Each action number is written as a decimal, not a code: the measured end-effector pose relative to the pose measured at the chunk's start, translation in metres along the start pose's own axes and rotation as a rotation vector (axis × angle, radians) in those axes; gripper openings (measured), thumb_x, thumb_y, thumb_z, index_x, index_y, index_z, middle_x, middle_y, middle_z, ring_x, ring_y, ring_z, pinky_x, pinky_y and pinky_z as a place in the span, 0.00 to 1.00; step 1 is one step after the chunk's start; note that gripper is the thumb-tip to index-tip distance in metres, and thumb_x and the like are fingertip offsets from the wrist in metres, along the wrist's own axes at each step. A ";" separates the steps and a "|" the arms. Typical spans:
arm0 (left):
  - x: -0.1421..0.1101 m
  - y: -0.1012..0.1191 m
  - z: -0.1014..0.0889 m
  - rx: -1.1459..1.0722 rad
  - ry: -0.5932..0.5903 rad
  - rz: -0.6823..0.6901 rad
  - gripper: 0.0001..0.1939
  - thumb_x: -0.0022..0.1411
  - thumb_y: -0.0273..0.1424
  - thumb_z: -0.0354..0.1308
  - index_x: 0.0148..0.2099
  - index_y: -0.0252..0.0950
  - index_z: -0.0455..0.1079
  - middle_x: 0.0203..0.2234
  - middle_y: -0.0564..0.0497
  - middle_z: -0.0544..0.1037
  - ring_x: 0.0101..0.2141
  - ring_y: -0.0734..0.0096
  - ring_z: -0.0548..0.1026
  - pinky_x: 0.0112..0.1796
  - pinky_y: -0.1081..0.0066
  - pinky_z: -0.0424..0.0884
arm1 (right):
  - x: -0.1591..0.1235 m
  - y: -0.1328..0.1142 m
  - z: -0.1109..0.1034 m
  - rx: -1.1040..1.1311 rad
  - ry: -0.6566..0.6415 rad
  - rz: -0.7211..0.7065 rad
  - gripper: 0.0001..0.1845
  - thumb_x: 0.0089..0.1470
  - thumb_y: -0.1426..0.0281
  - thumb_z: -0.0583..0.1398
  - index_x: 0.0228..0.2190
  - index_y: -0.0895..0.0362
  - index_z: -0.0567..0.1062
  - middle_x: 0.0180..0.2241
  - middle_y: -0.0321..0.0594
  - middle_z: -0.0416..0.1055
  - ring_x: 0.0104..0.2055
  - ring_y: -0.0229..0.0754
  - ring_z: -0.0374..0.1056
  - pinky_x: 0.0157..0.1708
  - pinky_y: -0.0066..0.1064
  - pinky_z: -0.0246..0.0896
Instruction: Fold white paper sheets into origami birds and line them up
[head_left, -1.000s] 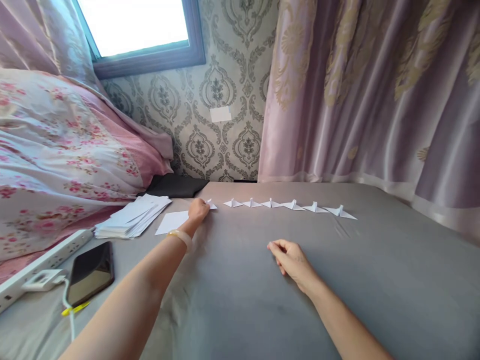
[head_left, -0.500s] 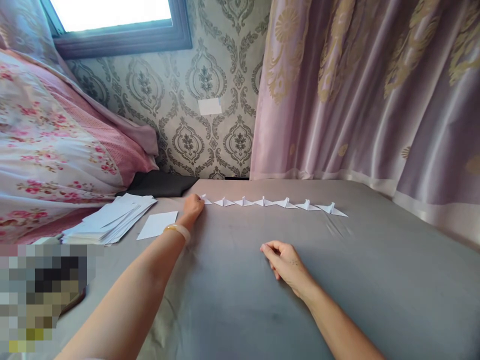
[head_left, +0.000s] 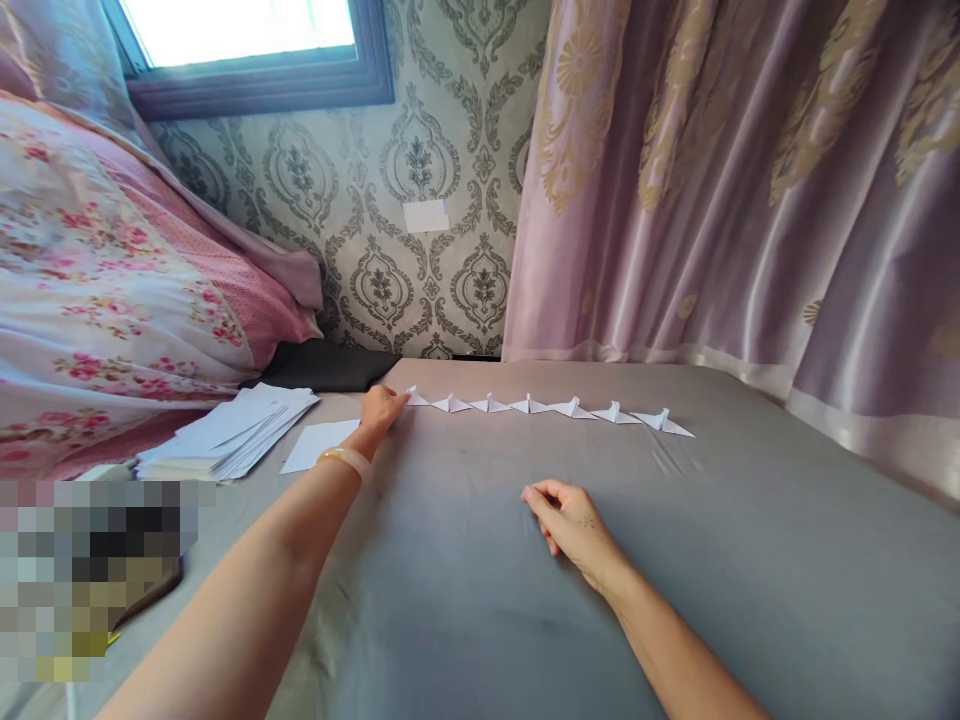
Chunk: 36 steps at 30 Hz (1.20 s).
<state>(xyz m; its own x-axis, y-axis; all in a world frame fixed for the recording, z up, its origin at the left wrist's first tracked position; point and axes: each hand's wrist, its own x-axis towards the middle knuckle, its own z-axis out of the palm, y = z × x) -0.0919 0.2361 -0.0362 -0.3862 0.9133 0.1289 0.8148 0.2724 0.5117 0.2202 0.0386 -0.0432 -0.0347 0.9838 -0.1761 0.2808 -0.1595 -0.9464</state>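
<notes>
My left hand (head_left: 383, 406) reaches to the left end of a row of small white folded paper cranes. Its thumb and fingertips are closed at the left edge of the end paper crane (head_left: 415, 397), which is partly covered by them. Several more cranes stretch to the right, among them a middle crane (head_left: 528, 405) and the rightmost crane (head_left: 663, 422). A white square sheet of paper (head_left: 315, 447) lies flat beside my left wrist. Nearer to me, my right hand (head_left: 566, 518) hovers over or rests on the grey sheet, fingers curled and thumb against the index finger, with nothing visible in them.
A stack of white paper (head_left: 225, 435) sits at the left, in front of a folded black cloth (head_left: 322, 367). Floral bedding (head_left: 97, 290) is heaped behind it. A blurred-out object (head_left: 112, 580) lies at the lower left. Curtains (head_left: 675, 200) hang along the right.
My left hand has drawn slightly left, leaving more of the end crane in sight and covering a corner of the square sheet. My right hand has stayed in place. The view has shifted slightly.
</notes>
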 end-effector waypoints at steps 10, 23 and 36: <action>-0.047 -0.088 -0.093 0.076 0.067 -0.068 0.12 0.51 0.28 0.55 0.36 0.30 0.78 0.27 0.45 0.80 0.32 0.59 0.78 0.30 0.73 0.67 | 0.004 0.008 0.001 -0.028 0.006 -0.067 0.16 0.52 0.58 0.56 0.32 0.59 0.74 0.16 0.27 0.59 0.14 0.30 0.54 0.18 0.25 0.49; -0.032 -0.041 -0.049 0.029 -0.141 0.177 0.18 0.64 0.36 0.56 0.54 0.33 0.66 0.49 0.45 0.71 0.45 0.61 0.73 0.43 0.58 0.73 | -0.001 0.008 0.003 -0.097 0.004 -0.110 0.20 0.50 0.55 0.56 0.32 0.59 0.75 0.16 0.27 0.56 0.15 0.31 0.53 0.18 0.25 0.49; 0.005 0.010 0.023 0.019 -0.043 0.010 0.17 0.65 0.35 0.56 0.54 0.35 0.66 0.49 0.44 0.71 0.45 0.62 0.73 0.44 0.58 0.73 | -0.003 0.002 0.007 -0.085 0.025 -0.061 0.24 0.50 0.50 0.55 0.31 0.59 0.73 0.15 0.27 0.53 0.15 0.31 0.50 0.17 0.25 0.47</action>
<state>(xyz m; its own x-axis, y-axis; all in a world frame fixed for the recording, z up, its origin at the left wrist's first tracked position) -0.0762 0.2502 -0.0499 -0.3592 0.9282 0.0968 0.8267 0.2683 0.4946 0.2140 0.0342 -0.0468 -0.0303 0.9933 -0.1111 0.3590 -0.0929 -0.9287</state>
